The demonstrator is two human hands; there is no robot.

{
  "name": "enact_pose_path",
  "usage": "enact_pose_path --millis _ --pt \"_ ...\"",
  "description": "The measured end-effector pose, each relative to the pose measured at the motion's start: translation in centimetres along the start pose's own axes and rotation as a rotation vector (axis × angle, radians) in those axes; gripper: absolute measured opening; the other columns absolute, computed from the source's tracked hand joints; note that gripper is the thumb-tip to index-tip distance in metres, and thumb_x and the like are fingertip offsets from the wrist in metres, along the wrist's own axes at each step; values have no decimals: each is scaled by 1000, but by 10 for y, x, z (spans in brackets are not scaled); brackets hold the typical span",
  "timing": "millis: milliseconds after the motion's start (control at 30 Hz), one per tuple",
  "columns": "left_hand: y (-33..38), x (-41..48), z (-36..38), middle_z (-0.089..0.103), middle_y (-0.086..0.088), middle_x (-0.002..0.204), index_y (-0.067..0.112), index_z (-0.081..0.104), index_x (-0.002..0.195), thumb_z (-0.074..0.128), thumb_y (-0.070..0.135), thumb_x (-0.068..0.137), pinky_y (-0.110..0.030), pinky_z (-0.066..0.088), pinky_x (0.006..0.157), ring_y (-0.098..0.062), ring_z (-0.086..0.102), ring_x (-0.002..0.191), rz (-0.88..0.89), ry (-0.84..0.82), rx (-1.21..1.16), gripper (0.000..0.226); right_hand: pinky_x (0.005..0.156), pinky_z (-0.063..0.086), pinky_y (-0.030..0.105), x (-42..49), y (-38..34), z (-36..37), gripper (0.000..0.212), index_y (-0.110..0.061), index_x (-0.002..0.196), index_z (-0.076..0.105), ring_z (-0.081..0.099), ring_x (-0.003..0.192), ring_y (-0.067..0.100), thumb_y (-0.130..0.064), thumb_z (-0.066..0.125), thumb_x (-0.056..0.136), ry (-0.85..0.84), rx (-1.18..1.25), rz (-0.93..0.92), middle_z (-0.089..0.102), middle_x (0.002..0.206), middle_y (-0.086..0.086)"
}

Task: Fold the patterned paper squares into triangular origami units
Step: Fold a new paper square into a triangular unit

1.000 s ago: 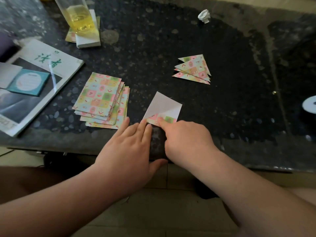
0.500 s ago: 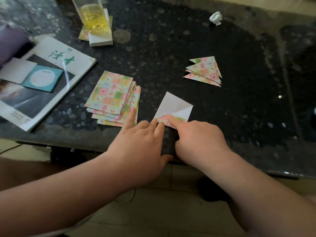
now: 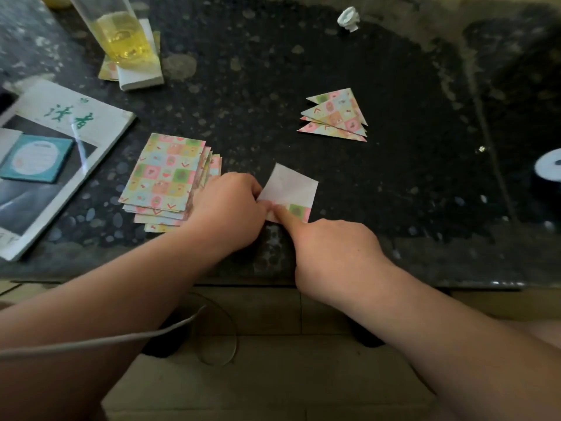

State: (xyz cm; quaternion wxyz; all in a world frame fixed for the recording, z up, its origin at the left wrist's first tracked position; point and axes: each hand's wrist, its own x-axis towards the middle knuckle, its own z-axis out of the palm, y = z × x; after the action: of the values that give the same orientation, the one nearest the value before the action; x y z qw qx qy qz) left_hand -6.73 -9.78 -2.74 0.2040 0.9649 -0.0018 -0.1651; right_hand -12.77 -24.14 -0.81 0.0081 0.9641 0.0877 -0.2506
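**One sheet on its first fold, a few units done, most of the stack to go**

From the head view, the stack of patterned squares (image 3: pixel 167 174) lies unfolded on the dark counter (image 3: pixel 394 192), several sheets deep. Just right of the stack is the sheet being worked (image 3: pixel 291 186), white side up, with its near edge turned over into a narrow patterned strip.

The left grip (image 3: pixel 226 208) sits between stack and sheet, fingers curled at the sheet's near-left corner. From this angle I cannot tell whether it pinches the edge or only bears down on it. The right grip (image 3: pixel 331 247), further right of the stack, has its forefinger out straight, pressing the strip flat and clasping nothing.

Well beyond the stack, to its right, rests a small pile of finished triangles (image 3: pixel 337 115), perhaps four.

By my reckoning this unit is barely begun, and most of the work remains in that stack.
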Motion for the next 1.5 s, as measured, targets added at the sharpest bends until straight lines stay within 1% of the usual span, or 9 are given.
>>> enact_pose_path --millis 133,400,567,833,1000,1133,1300,1400,1500 --pt "4 1 -2 58 2 76 22 57 70 63 37 96 -36 45 67 -21 56 77 90 8 81 30 65 52 39 -1 3 -1 97 -44 159 -11 57 79 26 -28 59 94 -46 -13 -18 47 90 5" --pt "9 -8 1 32 13 80 32 31 68 53 30 100 -27 31 82 -12 37 91 302 80 194 39 57 44 37 0 0 1 99 -39 160 -11 49 68 24 -25 62 93 -88 -12 1 41 81 4" --pt "4 -9 11 50 9 89 27 53 79 59 29 97 -25 34 82 -9 44 90 354 175 127 19 60 46 39 -3 -1 0 98 -34 161 -13 51 71 26 -26 59 95 -108 -32 -16 39 80 6" --pt "-12 -6 27 60 -1 81 11 74 80 74 14 86 -32 45 74 -19 50 81 527 346 131 7 52 44 34 -11 2 -3 83 -26 161 13 54 68 22 -24 59 92 -183 -76 -20 51 85 3" --pt "-18 -13 39 64 -7 101 6 77 101 60 11 95 -39 48 77 -28 53 89 619 407 196 18 62 55 36 -11 5 -4 86 -27 163 8 60 72 20 -26 60 94 -193 -63 -19 55 88 2" --pt "-17 -36 52 54 -10 139 6 56 138 44 30 100 -53 46 98 -30 45 121 514 267 259 47 66 55 37 -11 5 -3 94 -27 163 -6 57 74 20 -26 60 95 -184 -14 -29 53 93 2" --pt "-19 -62 66 32 -19 162 -3 36 153 37 42 101 -49 26 122 -33 29 150 522 192 305 69 88 54 36 -4 28 -18 78 -39 162 17 61 105 23 -26 56 96 -232 257 -88 60 136 1" --pt "-18 -61 64 27 -17 164 -1 31 155 33 47 102 -43 13 125 -29 21 153 515 167 373 72 80 57 37 4 54 -29 69 -44 151 43 68 73 17 -16 55 89 -364 524 -12 78 92 8" --pt "-17 -61 61 23 -17 166 0 27 157 31 49 103 -38 2 125 -27 16 154 517 148 395 73 51 37 31 13 72 -27 50 -42 130 65 40 44 16 -14 56 91 -388 942 183 65 59 12"
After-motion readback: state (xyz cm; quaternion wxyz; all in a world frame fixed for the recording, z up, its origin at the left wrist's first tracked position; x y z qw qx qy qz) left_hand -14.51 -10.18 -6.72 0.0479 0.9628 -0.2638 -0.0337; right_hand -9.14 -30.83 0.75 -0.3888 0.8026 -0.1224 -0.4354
